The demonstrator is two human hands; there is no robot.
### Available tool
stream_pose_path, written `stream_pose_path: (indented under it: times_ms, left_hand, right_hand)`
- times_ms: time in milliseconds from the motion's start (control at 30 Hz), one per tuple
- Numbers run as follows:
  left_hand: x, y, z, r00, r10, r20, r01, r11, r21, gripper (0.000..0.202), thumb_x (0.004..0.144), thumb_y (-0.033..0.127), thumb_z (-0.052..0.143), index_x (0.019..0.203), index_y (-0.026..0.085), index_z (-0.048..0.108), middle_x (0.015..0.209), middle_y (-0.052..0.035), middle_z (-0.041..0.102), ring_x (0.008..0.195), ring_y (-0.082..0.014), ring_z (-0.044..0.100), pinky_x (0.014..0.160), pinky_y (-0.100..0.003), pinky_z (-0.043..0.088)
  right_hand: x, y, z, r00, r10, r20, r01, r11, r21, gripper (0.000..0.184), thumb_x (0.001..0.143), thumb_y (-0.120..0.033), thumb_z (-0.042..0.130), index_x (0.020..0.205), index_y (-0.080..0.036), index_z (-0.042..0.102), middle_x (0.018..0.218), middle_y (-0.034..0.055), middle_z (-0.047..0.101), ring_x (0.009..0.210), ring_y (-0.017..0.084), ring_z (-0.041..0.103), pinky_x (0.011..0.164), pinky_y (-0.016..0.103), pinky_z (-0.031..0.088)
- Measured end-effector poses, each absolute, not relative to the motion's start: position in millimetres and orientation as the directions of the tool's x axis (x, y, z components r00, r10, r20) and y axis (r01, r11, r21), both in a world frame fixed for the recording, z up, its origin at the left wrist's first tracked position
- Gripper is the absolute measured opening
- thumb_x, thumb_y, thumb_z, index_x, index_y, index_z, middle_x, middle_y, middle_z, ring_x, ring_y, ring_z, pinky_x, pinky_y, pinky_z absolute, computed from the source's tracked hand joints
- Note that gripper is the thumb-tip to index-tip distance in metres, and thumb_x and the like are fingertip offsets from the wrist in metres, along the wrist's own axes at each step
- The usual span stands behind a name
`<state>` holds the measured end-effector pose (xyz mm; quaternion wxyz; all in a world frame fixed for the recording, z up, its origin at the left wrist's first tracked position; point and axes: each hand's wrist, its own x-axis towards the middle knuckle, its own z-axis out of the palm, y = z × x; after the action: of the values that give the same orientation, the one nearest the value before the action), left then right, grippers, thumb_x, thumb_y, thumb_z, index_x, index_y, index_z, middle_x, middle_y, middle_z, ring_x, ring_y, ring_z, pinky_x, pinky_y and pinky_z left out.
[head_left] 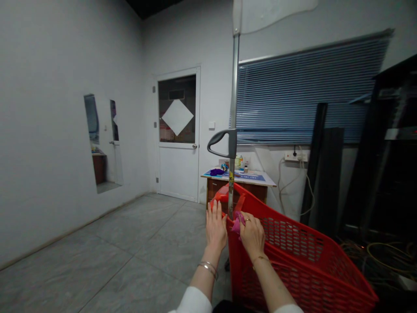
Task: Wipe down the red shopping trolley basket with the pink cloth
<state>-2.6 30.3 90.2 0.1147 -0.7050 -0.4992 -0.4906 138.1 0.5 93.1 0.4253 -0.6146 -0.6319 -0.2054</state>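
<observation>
Door [178,134]: white, glazed, in the back wall.
Left hand [215,228]: fingers straight and together, flat against the front corner of the red basket [302,256], gripping nothing.
Metal pole [233,108]: upright from that corner.
Purple cloth [237,218]: at the pole's foot, bunched in the right hand [252,234], whose fingers are curled round it.
Table [260,178]: behind the basket.

— Where are the hands?
— Left hand [215,228] lies flat against the red basket's [293,256] front corner. Right hand [252,234] pinches a purple cloth [237,218] at its rim, beside the metal pole [233,108].
</observation>
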Motion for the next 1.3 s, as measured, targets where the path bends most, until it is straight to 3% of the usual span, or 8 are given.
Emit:
stream_pose_path:
  times_ms: [100, 333, 500, 767, 967, 1133, 1300]
  left_hand:
    - [-4.5, 30.3, 88.6, 0.046, 0.566, 0.823, 0.823, -0.489, 0.29, 0.056, 0.1, 0.024, 0.033, 0.154, 0.021, 0.016, 0.16, -0.0075, 0.02, 0.148, -0.0251, 0.007, 0.118, -0.049, 0.028]
    - [0.7, 43.8, 85.6, 0.054, 0.561, 0.826, 0.849, -0.461, 0.257, 0.06, 0.101, 0.024, 0.033, 0.155, 0.019, 0.009, 0.16, -0.0101, 0.019, 0.147, -0.0267, 0.013, 0.116, -0.053, 0.031]
    - [2.5, 45.8, 85.3, 0.041, 0.552, 0.833, 0.869, -0.431, 0.244, 0.062, 0.1, 0.026, 0.037, 0.155, 0.019, 0.01, 0.161, -0.009, 0.018, 0.147, -0.029, 0.008, 0.116, -0.051, 0.033]
    - [2.8, 46.7, 85.2, 0.044, 0.557, 0.829, 0.9, -0.382, 0.209, 0.063, 0.1, 0.025, 0.037, 0.154, 0.015, 0.007, 0.16, -0.0142, 0.017, 0.146, -0.029, 0.016, 0.115, -0.052, 0.032]
    - [0.9, 46.5, 84.5, 0.056, 0.542, 0.838, 0.866, -0.444, 0.229, 0.064, 0.099, 0.024, 0.036, 0.155, 0.017, 0.005, 0.16, -0.0134, 0.019, 0.147, -0.0281, 0.014, 0.115, -0.052, 0.032]
    - [1.2, 48.0, 84.5, 0.048, 0.55, 0.834, 0.848, -0.464, 0.257, 0.065, 0.098, 0.023, 0.038, 0.155, 0.018, 0.006, 0.16, -0.0123, 0.016, 0.147, -0.0279, 0.012, 0.115, -0.053, 0.032]
    - [0.2, 50.0, 83.8, 0.039, 0.561, 0.827, 0.839, -0.468, 0.278, 0.066, 0.098, 0.024, 0.041, 0.155, 0.021, 0.007, 0.16, -0.0112, 0.017, 0.146, -0.0286, 0.012, 0.115, -0.053, 0.032]
  right_hand:
    - [149.8, 0.0, 88.7, 0.136, 0.63, 0.764, 0.942, 0.157, -0.296, 0.039, 0.096, -0.033, 0.034, 0.125, -0.026, 0.06, 0.12, 0.004, 0.063, 0.098, 0.019, 0.055, 0.086, 0.032, 0.042]
    - [170.1, 2.1, 94.8, 0.157, 0.785, 0.599, 0.927, 0.092, -0.364, 0.047, 0.097, -0.051, 0.028, 0.111, -0.026, 0.065, 0.109, 0.0024, 0.065, 0.093, 0.016, 0.058, 0.08, 0.029, 0.04]
    - [166.3, 1.6, 96.3, 0.178, 0.776, 0.606, 0.939, 0.05, -0.34, 0.047, 0.096, -0.054, 0.03, 0.108, -0.025, 0.066, 0.108, 0.0027, 0.065, 0.091, 0.016, 0.057, 0.076, 0.028, 0.038]
    - [161.9, -1.1, 90.3, 0.161, 0.735, 0.658, 0.964, 0.025, -0.263, 0.055, 0.085, -0.07, 0.045, 0.113, -0.026, 0.064, 0.105, 0.0034, 0.063, 0.091, 0.019, 0.054, 0.072, 0.028, 0.037]
    - [158.8, -6.6, 90.5, 0.148, 0.711, 0.687, 0.968, 0.036, -0.247, 0.041, 0.097, -0.051, 0.034, 0.114, -0.029, 0.063, 0.106, 0.0024, 0.063, 0.088, 0.017, 0.053, 0.073, 0.028, 0.036]
    - [136.0, 5.0, 104.0, 0.099, 0.663, 0.742, 0.984, 0.045, -0.171, 0.033, 0.097, -0.036, 0.036, 0.108, -0.024, 0.066, 0.109, 0.0033, 0.065, 0.089, 0.016, 0.052, 0.072, 0.028, 0.035]
    - [147.2, 14.2, 90.0, 0.094, 0.634, 0.768, 0.992, 0.003, -0.123, 0.031, 0.096, -0.037, 0.04, 0.098, -0.022, 0.068, 0.099, 0.0028, 0.067, 0.083, 0.016, 0.051, 0.069, 0.028, 0.034]
